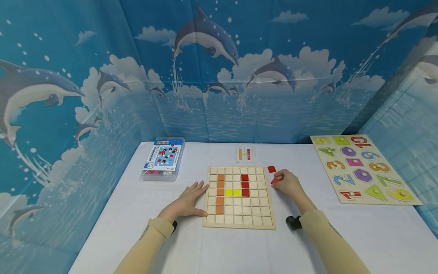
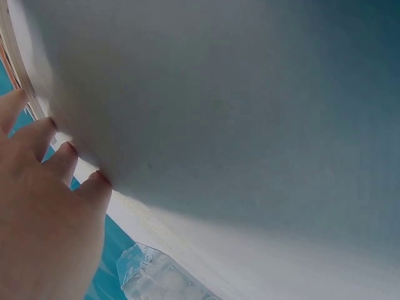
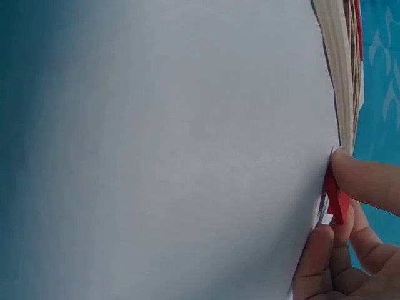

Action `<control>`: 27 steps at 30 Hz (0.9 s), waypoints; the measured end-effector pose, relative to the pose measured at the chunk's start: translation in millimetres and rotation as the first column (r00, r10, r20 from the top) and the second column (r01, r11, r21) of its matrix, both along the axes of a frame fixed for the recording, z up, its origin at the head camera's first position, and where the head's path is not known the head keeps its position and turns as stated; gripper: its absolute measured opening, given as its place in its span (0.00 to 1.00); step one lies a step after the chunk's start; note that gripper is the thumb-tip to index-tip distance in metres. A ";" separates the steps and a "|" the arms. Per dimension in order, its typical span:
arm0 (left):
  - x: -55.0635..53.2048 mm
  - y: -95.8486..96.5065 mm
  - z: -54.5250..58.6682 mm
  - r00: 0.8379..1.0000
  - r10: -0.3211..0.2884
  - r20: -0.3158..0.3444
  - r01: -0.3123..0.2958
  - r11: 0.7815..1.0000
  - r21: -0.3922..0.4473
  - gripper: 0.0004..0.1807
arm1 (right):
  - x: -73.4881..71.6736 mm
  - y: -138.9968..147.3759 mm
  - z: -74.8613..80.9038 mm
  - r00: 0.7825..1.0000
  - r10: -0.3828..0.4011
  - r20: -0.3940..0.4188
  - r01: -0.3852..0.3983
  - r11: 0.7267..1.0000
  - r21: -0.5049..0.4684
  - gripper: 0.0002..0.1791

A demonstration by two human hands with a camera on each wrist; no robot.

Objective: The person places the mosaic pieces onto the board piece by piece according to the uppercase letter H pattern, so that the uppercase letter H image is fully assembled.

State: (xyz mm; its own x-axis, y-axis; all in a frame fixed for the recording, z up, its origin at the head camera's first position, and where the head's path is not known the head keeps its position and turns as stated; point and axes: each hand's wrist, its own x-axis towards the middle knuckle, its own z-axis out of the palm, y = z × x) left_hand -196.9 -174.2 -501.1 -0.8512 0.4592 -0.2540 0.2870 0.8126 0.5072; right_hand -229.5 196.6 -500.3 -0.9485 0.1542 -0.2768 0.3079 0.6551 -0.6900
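A wooden grid board [image 1: 228, 223] lies flat in front of me with orange squares [image 1: 220, 199] in one column, two yellow squares [image 1: 233, 192] beside them and red squares [image 1: 245, 185] in another column. My left hand [image 1: 184, 200] has its fingers spread and rests at the board's left edge; the left wrist view shows its fingertips [image 2: 47, 125] along that edge. To the right of the board, my right hand [image 1: 288, 185] pinches a red square tile [image 3: 337, 199] between thumb and fingers, close over the tabletop. Another red tile [image 1: 271, 169] lies just behind that hand.
A small printed pattern card [image 1: 246, 154] lies behind the board. At the back left is a clear plastic box [image 1: 164, 158] with a blue label. A wooden number-and-shape puzzle board [image 1: 364, 169] lies on the right. A dolphin-print curtain [image 1: 205, 114] hangs around the white table [image 1: 143, 251].
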 end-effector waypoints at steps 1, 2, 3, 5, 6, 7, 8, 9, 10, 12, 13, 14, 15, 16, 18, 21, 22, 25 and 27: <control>0.2 -0.1 0.1 1.000 0.000 0.000 0.000 1.000 0.004 0.54 | 0.4 0.0 0.1 1.000 -0.002 0.007 0.002 1.000 0.000 0.23; 0.3 -0.1 0.2 1.000 0.000 0.001 0.000 1.000 0.005 0.54 | 1.0 0.8 0.2 1.000 0.000 0.009 0.000 1.000 0.003 0.23; 0.5 -0.1 0.5 1.000 -0.001 0.002 0.001 1.000 0.007 0.54 | 1.7 1.3 0.3 1.000 -0.003 0.010 0.003 1.000 0.004 0.23; 0.5 0.0 0.6 1.000 -0.004 0.002 0.004 1.000 0.005 0.54 | 3.3 2.8 0.3 1.000 -0.018 0.015 0.018 1.000 -0.001 0.22; 0.5 0.1 0.6 1.000 -0.006 0.000 0.006 1.000 0.003 0.54 | 4.0 3.7 0.2 0.999 -0.029 0.017 0.029 1.000 -0.007 0.22; 0.4 0.2 0.5 1.000 -0.006 -0.001 0.006 1.000 0.002 0.55 | 4.8 4.5 0.4 0.999 -0.042 0.017 0.042 0.999 -0.019 0.21; 0.3 0.4 0.9 1.000 -0.006 -0.001 0.006 1.000 0.001 0.54 | 5.6 5.0 1.0 0.998 -0.054 0.019 0.055 0.998 -0.029 0.21; 0.3 0.4 1.2 1.000 -0.006 -0.001 0.006 1.000 0.002 0.54 | 6.4 5.3 1.8 0.998 -0.066 0.022 0.067 0.997 -0.047 0.21; 0.2 0.4 1.4 1.000 -0.004 -0.001 0.004 1.000 0.002 0.54 | 7.2 5.4 3.1 0.997 -0.075 0.025 0.076 0.995 -0.064 0.21; -0.2 0.2 1.2 1.000 0.000 0.003 0.000 1.000 -0.002 0.54 | 8.6 4.7 5.2 0.996 -0.082 0.022 0.084 0.992 -0.095 0.22; -0.3 0.0 1.0 1.000 0.002 0.003 -0.002 1.000 -0.003 0.54 | 9.3 4.0 6.6 0.996 -0.082 0.020 0.084 0.990 -0.111 0.23; -0.6 -0.3 0.4 1.000 0.004 0.004 -0.004 1.000 -0.004 0.54 | 9.9 2.9 7.9 0.997 -0.080 0.016 0.081 0.989 -0.121 0.23; -0.8 -0.5 -0.3 1.000 0.006 0.004 -0.006 1.000 -0.005 0.54 | 10.4 1.8 8.8 0.997 -0.076 0.010 0.076 0.988 -0.134 0.23; -1.1 -0.5 -0.8 1.000 0.005 0.004 -0.005 1.000 -0.008 0.55 | 11.4 0.6 9.6 0.998 -0.070 0.005 0.070 0.987 -0.147 0.23; -1.3 -0.5 -1.6 1.000 0.004 0.004 -0.004 1.000 -0.012 0.55 | 13.3 -2.4 10.8 0.998 -0.059 -0.001 0.057 0.982 -0.178 0.23; -0.9 -0.4 -1.2 1.000 0.004 0.005 -0.004 1.000 -0.006 0.55 | 16.1 -8.1 13.2 0.999 -0.046 0.009 0.047 0.973 -0.226 0.22; -0.8 -0.5 -1.0 1.000 0.004 0.007 -0.004 1.000 -0.005 0.55 | 17.2 -10.5 14.0 0.999 -0.041 0.013 0.043 0.970 -0.239 0.22; -0.5 -0.7 -0.9 1.000 0.005 0.006 -0.005 1.000 -0.002 0.55 | 20.1 -17.9 16.0 0.999 -0.022 0.023 0.027 0.964 -0.265 0.20; -0.4 -0.8 -0.9 1.000 0.005 0.006 -0.005 1.000 -0.002 0.55 | 22.7 -23.6 17.5 0.999 -0.005 0.032 0.014 0.962 -0.272 0.20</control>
State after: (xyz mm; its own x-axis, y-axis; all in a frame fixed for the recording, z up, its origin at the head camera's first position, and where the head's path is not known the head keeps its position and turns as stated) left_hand -197.3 -175.0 -502.0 -0.8519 0.4543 -0.2604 0.2795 0.8150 0.5075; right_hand -206.8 173.1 -482.8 -0.9377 0.0783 -0.3386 0.3372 0.4411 -0.8317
